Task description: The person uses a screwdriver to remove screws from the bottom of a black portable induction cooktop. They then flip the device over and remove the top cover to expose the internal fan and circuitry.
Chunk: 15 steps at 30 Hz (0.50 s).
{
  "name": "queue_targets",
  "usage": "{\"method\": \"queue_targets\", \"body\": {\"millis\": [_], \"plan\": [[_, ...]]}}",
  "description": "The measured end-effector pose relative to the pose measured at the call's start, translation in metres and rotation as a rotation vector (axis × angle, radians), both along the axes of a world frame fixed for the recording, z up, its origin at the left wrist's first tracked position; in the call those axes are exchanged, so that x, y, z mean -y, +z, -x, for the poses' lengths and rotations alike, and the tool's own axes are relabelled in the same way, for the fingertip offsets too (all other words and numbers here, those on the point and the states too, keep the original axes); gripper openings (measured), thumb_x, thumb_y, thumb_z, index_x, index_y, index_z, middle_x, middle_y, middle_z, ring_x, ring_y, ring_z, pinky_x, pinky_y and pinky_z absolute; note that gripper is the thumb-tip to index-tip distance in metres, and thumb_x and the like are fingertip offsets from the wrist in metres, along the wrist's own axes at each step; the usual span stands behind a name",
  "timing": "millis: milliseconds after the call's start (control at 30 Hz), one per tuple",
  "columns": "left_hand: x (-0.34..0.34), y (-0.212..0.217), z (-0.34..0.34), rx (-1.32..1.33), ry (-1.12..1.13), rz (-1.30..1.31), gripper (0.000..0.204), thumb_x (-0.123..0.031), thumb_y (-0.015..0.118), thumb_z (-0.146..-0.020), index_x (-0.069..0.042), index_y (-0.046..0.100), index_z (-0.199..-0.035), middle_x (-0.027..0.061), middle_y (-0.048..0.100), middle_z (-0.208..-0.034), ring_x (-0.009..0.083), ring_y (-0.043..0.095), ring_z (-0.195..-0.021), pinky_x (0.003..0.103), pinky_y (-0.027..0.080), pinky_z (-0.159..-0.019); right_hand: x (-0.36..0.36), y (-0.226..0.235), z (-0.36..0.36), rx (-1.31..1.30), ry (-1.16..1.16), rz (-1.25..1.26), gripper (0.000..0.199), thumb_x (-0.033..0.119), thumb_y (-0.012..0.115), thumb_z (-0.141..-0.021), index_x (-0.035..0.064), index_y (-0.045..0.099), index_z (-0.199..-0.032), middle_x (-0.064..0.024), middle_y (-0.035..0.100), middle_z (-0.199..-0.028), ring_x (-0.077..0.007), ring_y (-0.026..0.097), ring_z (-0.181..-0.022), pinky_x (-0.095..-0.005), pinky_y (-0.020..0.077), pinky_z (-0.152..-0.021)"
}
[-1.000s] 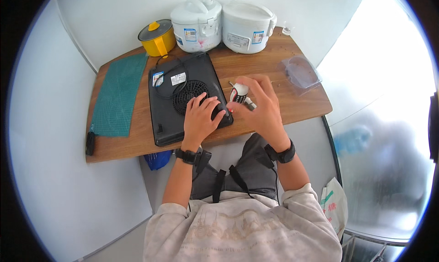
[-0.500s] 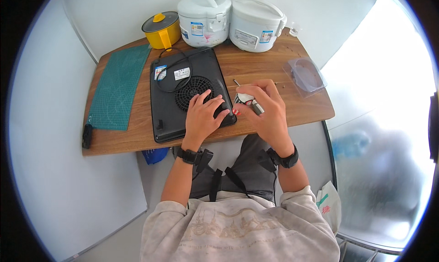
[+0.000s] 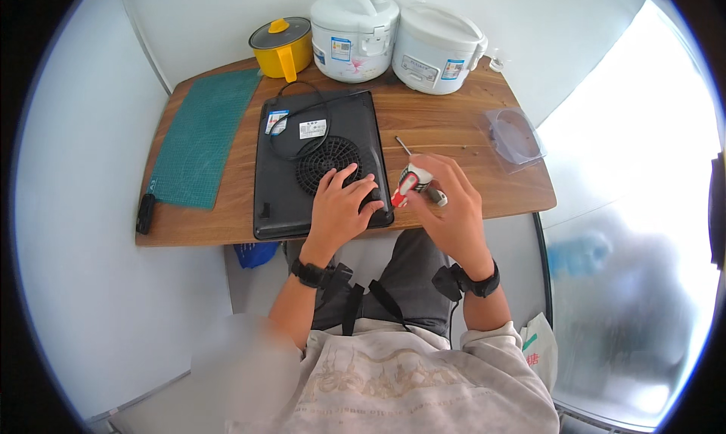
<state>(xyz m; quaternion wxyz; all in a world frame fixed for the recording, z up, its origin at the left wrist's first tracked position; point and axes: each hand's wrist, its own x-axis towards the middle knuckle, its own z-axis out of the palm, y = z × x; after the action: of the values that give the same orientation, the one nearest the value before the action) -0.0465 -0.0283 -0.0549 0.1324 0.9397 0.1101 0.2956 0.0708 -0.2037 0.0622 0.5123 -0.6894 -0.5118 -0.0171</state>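
A black induction cooker (image 3: 348, 112) lies upside down on the table, its round fan grille (image 3: 318, 173) facing up and its cord (image 3: 283, 155) looped on top. My left hand (image 3: 338, 211) rests palm-down on the cooker's near right part, fingers spread across the grille's edge. Just beyond the cooker's right edge, my right hand (image 3: 454, 211) is closed round a red and white hand tool (image 3: 409, 186) with a grey end. My fingers cover part of it. A thin metal rod (image 3: 403, 145) shows past the tool; whether it joins the tool I cannot tell.
Two white rice cookers (image 3: 352, 63) (image 3: 423, 74) and a yellow pot (image 3: 276, 62) stand along the back. On the left lie a green cutting mat (image 3: 204, 139) and a small black object (image 3: 145, 214). A clear plastic tray (image 3: 522, 143) with small bits near it is at right.
My right hand has turned the tool, so that more of its red part shows. My left hand stays on the cooker. The whole view has shifted slightly.
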Motion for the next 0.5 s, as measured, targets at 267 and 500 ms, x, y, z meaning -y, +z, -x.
{"method": "queue_targets", "body": {"millis": [267,500], "plan": [[0.004,-0.0004,0.0002,0.025,0.012,0.026,0.035,-0.04,0.073,-0.093,-0.01,0.076,-0.112,0.0019,0.076,-0.123,0.0281,0.054,-0.136,0.051,0.037,-0.116,0.0022,0.0032,-0.0014,0.107,0.02,0.031,0.048,0.002,0.078,-0.083,0.0064,0.066,-0.129,-0.0133,0.067,-0.123,-0.0321,0.068,-0.104,-0.0382,0.0562,-0.09],[0.0021,-0.0025,0.0001,0.029,0.011,0.04,0.037,-0.039,0.075,-0.091,-0.011,0.076,-0.115,0.0015,0.075,-0.125,0.0278,0.053,-0.138,0.052,0.036,-0.118,-0.0007,0.0038,0.0045,0.008,0.056,0.008,0.051,0.007,0.083,-0.083,0.0092,0.066,-0.132,-0.0126,0.067,-0.121,-0.031,0.068,-0.103,-0.0368,0.0566,-0.087]]}}
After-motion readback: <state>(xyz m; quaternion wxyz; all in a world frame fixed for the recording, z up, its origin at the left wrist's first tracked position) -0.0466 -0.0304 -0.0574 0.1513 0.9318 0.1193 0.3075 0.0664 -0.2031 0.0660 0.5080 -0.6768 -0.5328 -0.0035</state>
